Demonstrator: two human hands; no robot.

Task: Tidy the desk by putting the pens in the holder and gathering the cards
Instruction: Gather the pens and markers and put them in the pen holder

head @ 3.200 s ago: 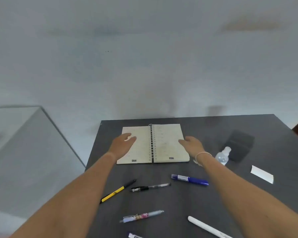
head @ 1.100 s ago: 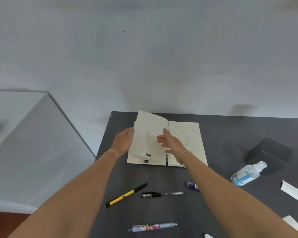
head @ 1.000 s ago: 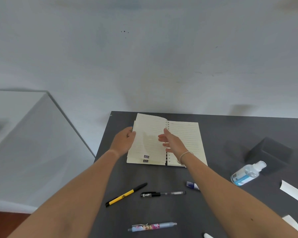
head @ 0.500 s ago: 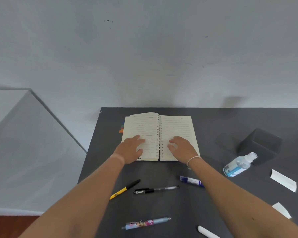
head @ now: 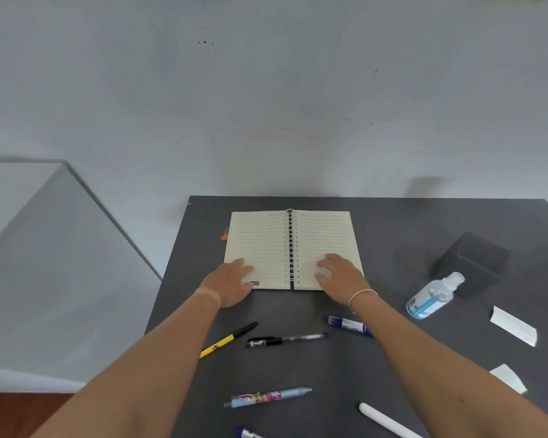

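Observation:
An open spiral notebook (head: 285, 238) lies flat at the back of the dark desk (head: 393, 222). My left hand (head: 231, 284) rests flat on its lower left page, my right hand (head: 339, 276) flat on its lower right page; neither holds anything. Nearer me lie a yellow-and-black pen (head: 228, 339), a black gel pen (head: 285, 339), a blue marker (head: 345, 324) partly under my right forearm, a patterned blue pen (head: 266, 397) and a white pen (head: 386, 420). The dark square holder (head: 475, 263) stands at the right. White cards lie at the right edge (head: 514, 325) (head: 508, 377).
A clear sanitizer bottle (head: 432, 300) lies on its side against the holder. Another pen tip (head: 247, 434) pokes in at the bottom edge. A grey surface (head: 45, 248) sits left of the desk, with a pale wall behind.
Both hands turned a sheaf of pages over to the left and pressed the notebook flat. My view shifted slightly. The pens, cards and bottle stayed put.

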